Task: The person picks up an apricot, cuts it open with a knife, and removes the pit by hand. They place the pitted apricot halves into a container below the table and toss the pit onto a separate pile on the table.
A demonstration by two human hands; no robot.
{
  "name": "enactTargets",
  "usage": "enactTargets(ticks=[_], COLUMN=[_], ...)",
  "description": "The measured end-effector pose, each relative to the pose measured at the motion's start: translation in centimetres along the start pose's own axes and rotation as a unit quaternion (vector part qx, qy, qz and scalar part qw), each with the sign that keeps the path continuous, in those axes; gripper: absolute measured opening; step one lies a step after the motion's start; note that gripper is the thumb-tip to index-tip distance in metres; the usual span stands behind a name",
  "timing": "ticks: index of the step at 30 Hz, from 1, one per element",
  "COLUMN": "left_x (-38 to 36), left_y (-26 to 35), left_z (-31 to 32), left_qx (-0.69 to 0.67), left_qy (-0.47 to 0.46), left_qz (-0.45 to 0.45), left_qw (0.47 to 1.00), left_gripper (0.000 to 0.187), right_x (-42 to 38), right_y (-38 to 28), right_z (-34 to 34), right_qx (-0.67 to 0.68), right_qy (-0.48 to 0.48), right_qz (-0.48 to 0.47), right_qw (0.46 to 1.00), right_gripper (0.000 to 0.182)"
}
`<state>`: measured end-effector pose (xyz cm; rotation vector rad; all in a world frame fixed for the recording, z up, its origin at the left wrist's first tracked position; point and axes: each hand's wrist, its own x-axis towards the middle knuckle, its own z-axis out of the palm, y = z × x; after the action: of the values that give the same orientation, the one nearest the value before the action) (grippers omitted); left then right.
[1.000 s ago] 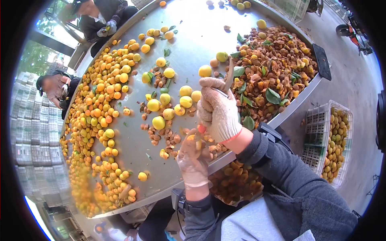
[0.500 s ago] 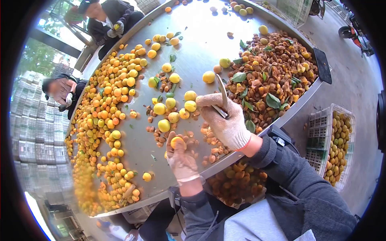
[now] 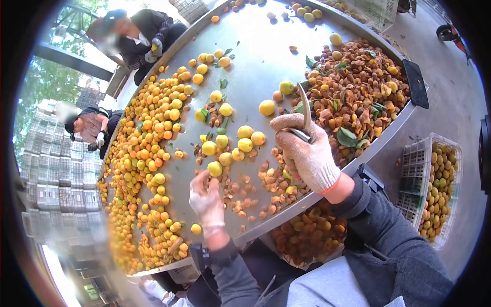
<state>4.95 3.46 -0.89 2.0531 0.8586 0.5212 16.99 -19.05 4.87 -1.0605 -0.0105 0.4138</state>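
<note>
My right hand (image 3: pixel 309 153), in a tan work glove, is closed around a knife with a curved blade (image 3: pixel 306 108) that points up and away. It hovers over the near side of the metal table. My left hand (image 3: pixel 207 202), also gloved, has its thumb and fingers apart, with the fingertips right at a yellow-green apricot (image 3: pixel 215 169). Several more whole apricots (image 3: pixel 245 145) lie just beyond it. Loose apricot pits (image 3: pixel 240 193) are scattered to the right of my left hand. Cut apricot pieces (image 3: pixel 290 190) lie below my right hand.
A large heap of orange apricots (image 3: pixel 153 148) covers the table's left side. Pits, scraps and leaves (image 3: pixel 353 92) pile up at right. A white crate (image 3: pixel 411 169) of apricots stands on the floor at right. Two people (image 3: pixel 140 38) (image 3: pixel 92 123) sit along the far left edge.
The orange apricot in my left hand is gone from it, and that hand has moved left to the yellow-green apricot. My right hand keeps the knife; the view has shifted slightly.
</note>
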Motion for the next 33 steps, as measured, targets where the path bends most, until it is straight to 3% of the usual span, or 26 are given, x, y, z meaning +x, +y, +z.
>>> enactTargets(ticks=[2,3,4,5,6,8,9,10,11,12,13,15,16,18,19,20,23,26,28,33], left_x=[2.7,3.4,4.1,4.4,4.7,5.6,5.3,4.5,3.3,2.1,0.8,-1.7,-2.5,-3.7,-4.0,-4.3,-4.7,-4.9,-5.1,-5.6], left_y=[-2.2,-1.5,-0.8,-0.4,-0.3,-0.4,-0.7,-1.1,-0.5,0.0,0.3,0.5,-0.1,-0.5,-0.5,-0.9,-2.0,-2.2,-2.1,0.0], left_z=[2.4,3.5,4.8,5.7,6.0,5.9,5.2,4.6,3.8,3.0,2.4,1.8,1.5,1.3,2.1,2.2,2.1,2.1,2.0,0.5], left_qx=[0.106,0.106,0.304,0.489,0.487,0.418,0.298,0.299,-0.022,-0.34,-0.338,-0.544,-0.546,-0.636,-0.663,-0.665,-0.708,-0.699,-0.628,-0.576], left_qy=[0.019,0.016,-0.021,-0.056,-0.058,-0.099,-0.11,-0.108,-0.155,-0.181,-0.173,-0.243,-0.236,-0.251,-0.268,-0.264,-0.251,-0.241,-0.194,-0.13], left_qz=[0.096,0.099,0.14,0.176,0.181,0.1,0.095,0.094,0.013,-0.067,-0.067,-0.075,-0.075,-0.116,-0.09,-0.088,-0.143,-0.168,-0.149,-0.129], left_qw=[0.989,0.989,0.942,0.853,0.853,0.898,0.944,0.943,0.988,0.92,0.923,0.8,0.801,0.721,0.693,0.693,0.644,0.652,0.739,0.797], left_gripper=[0.037,0.037,0.037,0.038,0.038,0.047,0.052,0.052,0.053,0.053,0.053,0.051,0.051,0.055,0.058,0.058,0.059,0.061,0.061,0.052], right_x=[-0.3,-0.3,-0.3,-0.3,-0.3,-0.4,-0.8,-0.6,-0.4,-0.3,-0.7,-1.3,-1.6,-1.8,-1.9,-1.9,-2.7,-3.0,-3.2,-3.2], right_y=[-0.3,-0.4,-0.5,-0.3,-0.3,-0.2,-1.0,-0.5,0.5,1.1,1.4,2.5,3.0,3.9,4.8,5.2,5.5,6.0,6.7,7.3], right_z=[0.1,0.1,0.0,-0.1,-0.1,-0.3,-0.3,-0.4,-0.5,-0.4,-0.5,0.2,0.4,0.5,0.4,0.6,1.2,1.7,2.2,3.1], right_qx=[0.019,0.012,0.006,0.016,0.016,0.021,0.033,0.034,-0.005,-0.043,-0.067,-0.112,-0.159,-0.22,-0.281,-0.341,-0.34,-0.38,-0.426,-0.47], right_qy=[0.0,0.0,0.002,-0.005,-0.001,-0.019,-0.03,-0.032,-0.062,-0.095,-0.138,-0.169,-0.191,-0.222,-0.254,-0.283,-0.33,-0.361,-0.341,-0.34], right_qz=[0.015,0.019,0.022,0.018,0.015,0.012,0.046,0.046,0.028,0.011,0.055,0.029,0.0,0.002,-0.005,-0.013,0.021,0.008,-0.038,-0.052], right_qw=[1.0,1.0,1.0,1.0,1.0,1.0,0.998,0.998,0.998,0.995,0.987,0.979,0.969,0.95,0.925,0.896,0.88,0.851,0.837,0.813], right_gripper=[0.019,0.019,0.019,0.019,0.019,0.019,0.019,0.019,0.02,0.02,0.02,0.02,0.019,0.018,0.019,0.019,0.018,0.024,0.023,0.027])
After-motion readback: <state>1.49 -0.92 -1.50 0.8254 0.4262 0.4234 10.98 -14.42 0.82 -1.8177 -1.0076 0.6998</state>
